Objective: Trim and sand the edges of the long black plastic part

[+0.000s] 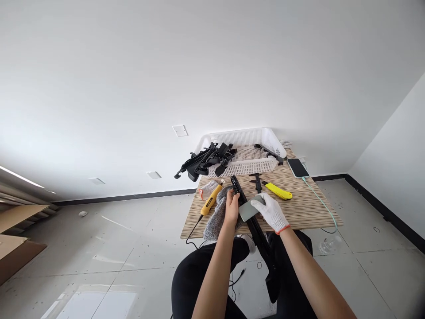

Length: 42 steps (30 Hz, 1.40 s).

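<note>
1. Head view shows a wooden table [308,208] with a white basket [262,137] at its far edge; a pile of black plastic parts [207,161] hangs over the basket's left side, probably waiting.
2. One long black part [254,223] lies from the table down to the lap, so the work seems to be in its middle.
3. The bare left hand [231,207] closes its fingers around this part.
4. The gloved right hand [270,212] grips a grey block [249,210] pressed on it.
5. No writing is readable.
</note>
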Each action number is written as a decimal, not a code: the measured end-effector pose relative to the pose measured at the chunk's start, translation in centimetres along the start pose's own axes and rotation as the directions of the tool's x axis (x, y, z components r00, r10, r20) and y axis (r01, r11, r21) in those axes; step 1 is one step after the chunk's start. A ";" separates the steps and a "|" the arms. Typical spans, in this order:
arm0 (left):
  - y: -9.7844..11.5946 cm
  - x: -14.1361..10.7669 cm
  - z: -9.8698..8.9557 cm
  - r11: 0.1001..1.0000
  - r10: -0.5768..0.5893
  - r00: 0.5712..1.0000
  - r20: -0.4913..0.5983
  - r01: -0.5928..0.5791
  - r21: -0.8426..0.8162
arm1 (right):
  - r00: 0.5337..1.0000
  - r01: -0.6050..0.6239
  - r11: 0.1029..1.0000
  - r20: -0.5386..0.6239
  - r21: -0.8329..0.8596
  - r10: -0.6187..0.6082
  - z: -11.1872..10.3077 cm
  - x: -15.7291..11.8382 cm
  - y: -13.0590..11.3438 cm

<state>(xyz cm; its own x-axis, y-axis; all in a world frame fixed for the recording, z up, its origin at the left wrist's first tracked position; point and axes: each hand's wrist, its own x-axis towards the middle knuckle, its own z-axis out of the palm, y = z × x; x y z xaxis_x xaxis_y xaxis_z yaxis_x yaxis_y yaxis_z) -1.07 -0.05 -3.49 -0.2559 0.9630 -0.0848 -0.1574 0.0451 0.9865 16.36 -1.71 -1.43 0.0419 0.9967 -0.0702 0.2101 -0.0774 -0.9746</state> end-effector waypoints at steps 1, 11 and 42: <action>0.0 0.0 0.0 1.000 0.002 1.000 -0.005 -0.002 -0.009 | 1.000 -0.012 1.000 0.020 0.015 0.011 0.0 0.1 0.0; 0.2 0.0 0.0 0.999 0.009 1.000 0.026 -0.008 -0.051 | 0.958 -0.021 0.981 0.284 0.193 -0.035 -1.9 -0.3 1.0; 0.0 -0.8 0.0 0.989 0.076 0.887 0.455 -0.010 -0.146 | 0.867 0.330 0.932 0.344 0.148 -0.362 -1.3 -2.1 1.0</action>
<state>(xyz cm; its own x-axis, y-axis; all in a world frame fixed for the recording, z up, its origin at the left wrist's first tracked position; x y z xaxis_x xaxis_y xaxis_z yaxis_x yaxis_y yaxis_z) -0.89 -0.83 -3.42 0.1953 0.9787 0.0637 -0.2922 -0.0040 0.9564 17.80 -3.95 -1.99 -0.3753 0.9008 0.2185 0.0649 0.2607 -0.9632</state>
